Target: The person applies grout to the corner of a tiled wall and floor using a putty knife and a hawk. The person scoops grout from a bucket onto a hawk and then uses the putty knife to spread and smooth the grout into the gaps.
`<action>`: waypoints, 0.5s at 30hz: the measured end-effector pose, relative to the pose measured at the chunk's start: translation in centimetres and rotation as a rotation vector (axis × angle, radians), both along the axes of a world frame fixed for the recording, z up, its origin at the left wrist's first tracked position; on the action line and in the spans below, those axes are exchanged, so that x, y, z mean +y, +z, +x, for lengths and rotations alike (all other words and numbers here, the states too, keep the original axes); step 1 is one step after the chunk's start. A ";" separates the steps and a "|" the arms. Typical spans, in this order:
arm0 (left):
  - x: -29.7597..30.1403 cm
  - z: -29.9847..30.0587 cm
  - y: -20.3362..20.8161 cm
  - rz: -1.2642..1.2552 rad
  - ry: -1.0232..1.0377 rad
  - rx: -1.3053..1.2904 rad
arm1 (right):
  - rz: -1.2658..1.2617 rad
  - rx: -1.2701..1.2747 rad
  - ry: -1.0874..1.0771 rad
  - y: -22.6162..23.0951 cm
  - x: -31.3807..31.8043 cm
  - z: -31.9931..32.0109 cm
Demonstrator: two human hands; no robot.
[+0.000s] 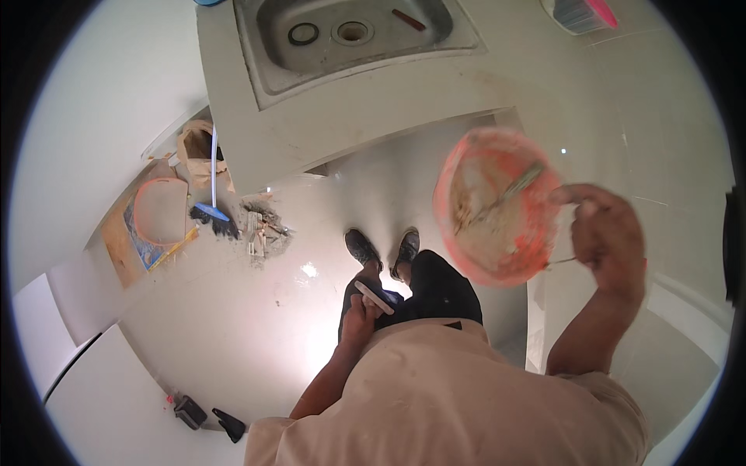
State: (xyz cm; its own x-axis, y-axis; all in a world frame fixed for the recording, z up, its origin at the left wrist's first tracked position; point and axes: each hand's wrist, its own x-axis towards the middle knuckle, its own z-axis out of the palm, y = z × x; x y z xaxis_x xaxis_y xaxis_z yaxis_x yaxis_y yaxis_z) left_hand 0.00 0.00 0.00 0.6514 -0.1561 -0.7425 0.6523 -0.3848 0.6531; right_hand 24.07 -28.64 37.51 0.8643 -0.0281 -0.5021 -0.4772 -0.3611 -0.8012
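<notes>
My right hand (610, 233) is closed at the right side of an orange-red bucket (449, 206), which is raised and tipped so its inside shows. Pale, dried-looking residue coats the bucket's inner wall, and a thin wire handle runs from its rim to my hand. Inside leans a long, dirty tool (519, 182), perhaps a trowel; its exact kind is blurred. Low in front of my body, my left hand (357, 318) is wrapped round a slim, pale-edged phone (375, 297).
A counter (373, 97) holds a steel sink (272, 81). On the floor at left lie a blue broom (210, 211), swept debris (260, 233), a paper sack (196, 147) and an orange-rimmed piece (162, 210). A pink-edged brush (583, 14) sits at upper right.
</notes>
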 end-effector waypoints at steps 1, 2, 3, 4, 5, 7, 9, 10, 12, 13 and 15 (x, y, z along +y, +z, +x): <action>0.9 -1.0 0.7 0.072 -0.020 0.085 | 0.006 0.049 -0.010 -3.0 0.7 -0.7; 1.7 -1.9 1.3 0.124 -0.051 0.167 | -0.007 0.096 -0.030 -5.3 1.8 -1.3; 5.3 -1.4 0.1 0.241 -0.087 0.166 | 0.012 0.145 -0.051 -11.5 2.3 -1.7; 4.1 -2.0 -1.2 0.179 0.055 0.024 | -0.005 0.156 -0.010 -15.3 1.5 -1.3; 3.9 -3.8 -1.5 0.133 0.174 -0.094 | -0.063 0.104 0.034 -20.5 0.8 -2.2; 5.2 -5.1 -0.5 0.136 0.237 -0.035 | -0.113 0.030 0.042 -30.8 1.0 -3.5; 4.5 -5.5 1.1 0.238 0.214 0.061 | -0.191 -0.107 0.043 -41.0 1.0 -4.5; 2.7 -6.1 1.3 0.229 0.213 0.088 | -0.223 -0.114 0.055 -45.3 0.8 -4.7; 1.0 -5.7 0.0 0.071 0.440 0.028 | -0.252 -0.024 0.046 -52.2 0.8 -4.4; 0.8 -5.0 -1.6 0.069 0.430 0.022 | -0.254 -0.029 0.034 -56.1 0.5 -3.9; -0.2 -1.7 -5.8 0.014 0.309 -0.030 | -0.225 0.033 -0.044 -64.8 -1.1 -2.4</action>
